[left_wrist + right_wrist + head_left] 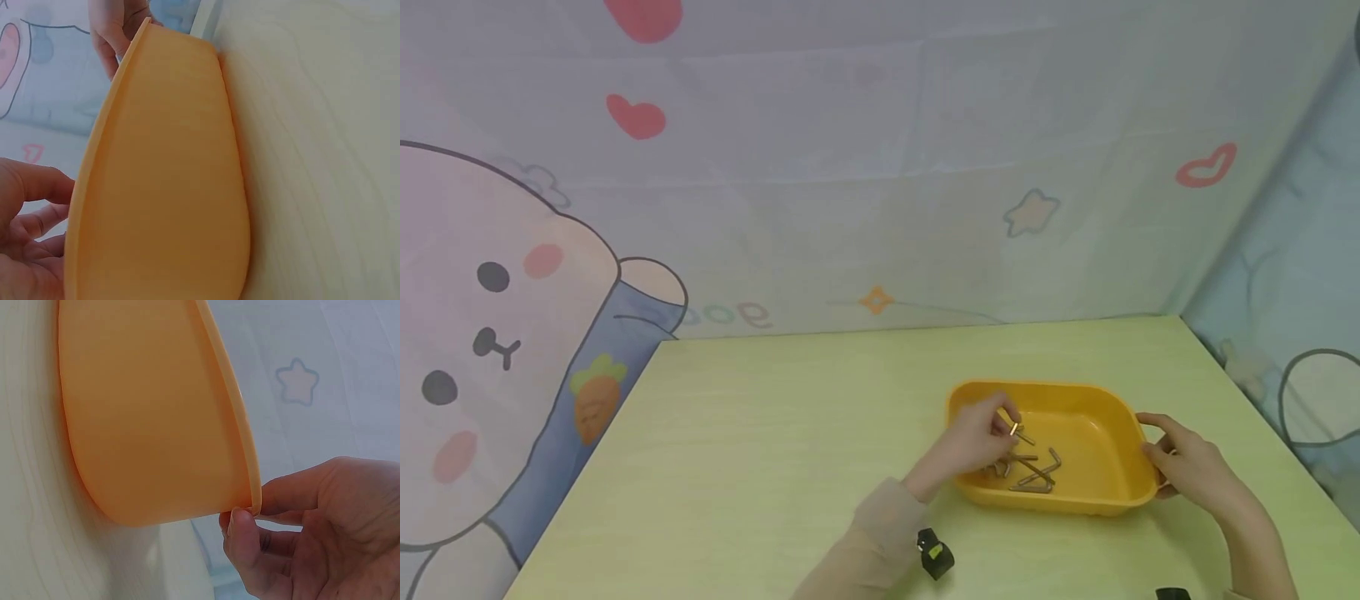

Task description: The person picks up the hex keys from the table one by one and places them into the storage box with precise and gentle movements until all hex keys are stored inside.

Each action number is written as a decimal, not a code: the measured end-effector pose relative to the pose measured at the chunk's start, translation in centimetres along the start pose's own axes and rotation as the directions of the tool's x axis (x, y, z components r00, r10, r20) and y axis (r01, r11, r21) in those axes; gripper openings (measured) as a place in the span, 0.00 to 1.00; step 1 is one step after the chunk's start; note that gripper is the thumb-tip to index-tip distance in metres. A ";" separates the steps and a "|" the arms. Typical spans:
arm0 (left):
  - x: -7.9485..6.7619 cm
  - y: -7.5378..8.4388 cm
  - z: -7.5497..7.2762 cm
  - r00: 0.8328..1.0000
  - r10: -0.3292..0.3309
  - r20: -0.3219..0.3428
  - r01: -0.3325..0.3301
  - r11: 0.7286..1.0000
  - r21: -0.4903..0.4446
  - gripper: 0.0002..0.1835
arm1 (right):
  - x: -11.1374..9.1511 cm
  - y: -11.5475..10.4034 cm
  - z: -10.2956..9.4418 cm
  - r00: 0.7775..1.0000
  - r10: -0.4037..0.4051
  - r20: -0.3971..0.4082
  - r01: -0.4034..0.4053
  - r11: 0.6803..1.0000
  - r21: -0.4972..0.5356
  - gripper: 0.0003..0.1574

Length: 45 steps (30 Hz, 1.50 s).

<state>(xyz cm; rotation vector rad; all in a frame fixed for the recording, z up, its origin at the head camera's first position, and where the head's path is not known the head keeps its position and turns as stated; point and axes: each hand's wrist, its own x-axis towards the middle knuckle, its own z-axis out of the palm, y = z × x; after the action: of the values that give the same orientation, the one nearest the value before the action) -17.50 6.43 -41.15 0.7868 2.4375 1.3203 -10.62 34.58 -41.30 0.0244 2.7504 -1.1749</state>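
Note:
A yellow plastic tray [1093,454] sits on the table, with several L-shaped hex keys [1036,488] lying loosely toward its left side. My left hand [977,435] reaches over the tray's left part, and its thumb and fingertips pinch a small shiny metal piece that looks like a hex key [1014,429]. Most of that piece is hidden by the fingers. At the opposite end, my right hand [1193,468] grips the tray's right rim between thumb and fingers. Both wrist views show the tray's outer wall [169,156], which hides the contents.
The light wooden table [760,450] extends far to the left of the tray. Printed cloth [820,167] hangs behind and beside it. A small black device [935,554] appears by the left sleeve [880,533].

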 end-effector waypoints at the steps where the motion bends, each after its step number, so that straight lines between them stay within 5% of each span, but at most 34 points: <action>1: 0.2 0.1 0.2 1.000 -0.024 0.004 0.025 0.999 -0.023 0.10 | 0.0 0.0 0.0 1.000 0.000 -0.001 0.000 1.000 -0.002 0.30; 7: 0.8 0.5 0.9 0.992 -0.124 0.038 0.127 0.989 -0.072 0.09 | -0.1 0.0 -0.1 1.000 0.005 0.001 -0.005 1.000 -0.005 0.30; 13: 1.3 0.2 1.4 0.987 -0.158 0.038 0.160 0.985 -0.063 0.10 | -0.3 -0.1 -0.1 1.000 0.003 0.004 -0.003 1.000 -0.004 0.30; 19: 1.9 -0.3 1.9 0.989 -0.148 0.012 0.147 0.985 0.090 0.11 | -0.3 -0.3 -0.1 1.000 0.003 0.003 -0.003 1.000 -0.004 0.30; 26: 2.2 -0.7 2.3 0.994 -0.111 -0.020 0.112 0.941 0.318 0.13 | -0.4 -0.3 0.0 1.000 -0.003 0.000 0.003 1.000 -0.001 0.30; 38: 2.3 -1.0 2.2 0.995 -0.081 -0.059 0.098 0.902 0.421 0.12 | -0.3 -0.3 0.0 1.000 -0.003 0.009 0.003 1.000 -0.001 0.31; 45: 1.7 -0.5 1.2 0.991 -0.125 -0.047 0.134 0.946 0.297 0.11 | -0.4 -0.3 -0.1 1.000 0.004 0.011 -0.004 1.000 -0.005 0.31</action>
<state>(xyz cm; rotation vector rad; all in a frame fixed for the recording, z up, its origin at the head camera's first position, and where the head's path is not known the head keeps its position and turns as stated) -18.45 8.01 -42.19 0.6641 2.6983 0.9322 -10.31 34.45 -40.98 0.0227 2.7421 -1.1635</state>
